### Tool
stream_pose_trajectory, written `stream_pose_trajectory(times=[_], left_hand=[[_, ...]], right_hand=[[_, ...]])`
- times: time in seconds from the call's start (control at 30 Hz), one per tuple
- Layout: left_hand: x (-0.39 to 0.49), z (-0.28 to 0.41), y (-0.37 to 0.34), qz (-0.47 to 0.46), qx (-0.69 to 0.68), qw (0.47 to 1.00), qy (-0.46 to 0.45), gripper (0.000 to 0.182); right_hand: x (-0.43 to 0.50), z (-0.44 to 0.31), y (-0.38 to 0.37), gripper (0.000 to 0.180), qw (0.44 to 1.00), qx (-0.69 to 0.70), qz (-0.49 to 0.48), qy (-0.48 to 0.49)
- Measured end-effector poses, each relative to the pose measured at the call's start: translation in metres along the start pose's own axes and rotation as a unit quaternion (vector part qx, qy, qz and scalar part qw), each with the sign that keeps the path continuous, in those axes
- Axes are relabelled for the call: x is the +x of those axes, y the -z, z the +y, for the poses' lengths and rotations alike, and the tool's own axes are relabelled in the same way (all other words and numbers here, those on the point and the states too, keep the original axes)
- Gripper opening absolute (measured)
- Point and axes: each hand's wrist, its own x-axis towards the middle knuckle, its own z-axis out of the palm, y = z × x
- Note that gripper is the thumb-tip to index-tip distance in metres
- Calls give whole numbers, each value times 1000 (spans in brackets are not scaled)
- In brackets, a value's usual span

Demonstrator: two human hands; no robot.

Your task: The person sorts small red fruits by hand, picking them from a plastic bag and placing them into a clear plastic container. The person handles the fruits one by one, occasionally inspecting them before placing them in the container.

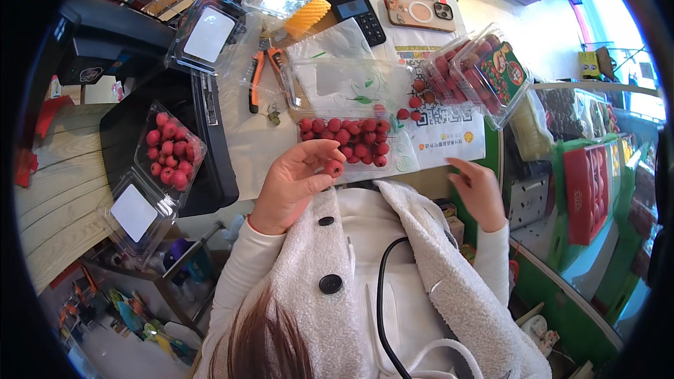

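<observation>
Between the thumb and fingertips of my left hand (pixel 296 181) is one red hawthorn fruit (pixel 334 168). Just beyond it, a clear plastic clamshell box (pixel 363 167) lies with its lid (pixel 337 76) folded back, and many red hawthorn fruits (pixel 363 139) fill its base. My right hand (pixel 477 192) hovers off the counter's front edge, slightly blurred, fingers apart and nothing in it. A few loose fruits (pixel 415 101) rest on the printed sheet (pixel 453 139) to the right of the box. Beside them, closed clamshells of fruit (pixel 487 73) are stacked, the upper one bearing a green label.
On the left, an open clamshell of fruit (pixel 171 152) sits on a black scale (pixel 216 168). Orange-handled pruning shears (pixel 255 81), a payment terminal (pixel 355 8), a phone (pixel 421 13) and a yellow foam net (pixel 308 17) lie farther back. A glass display case (pixel 595 179) stands at right.
</observation>
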Motion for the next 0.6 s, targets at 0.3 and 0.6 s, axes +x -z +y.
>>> stream_pose_trajectory(times=[0.3,0.6], left_hand=[[-17,-8,4,129,187,971,-78,36],[-41,-22,23,198,104,972,-72,21]], right_hand=[[77,-101,-79,17,979,-1,9,205],[104,-114,-106,17,968,-147,-54,194]])
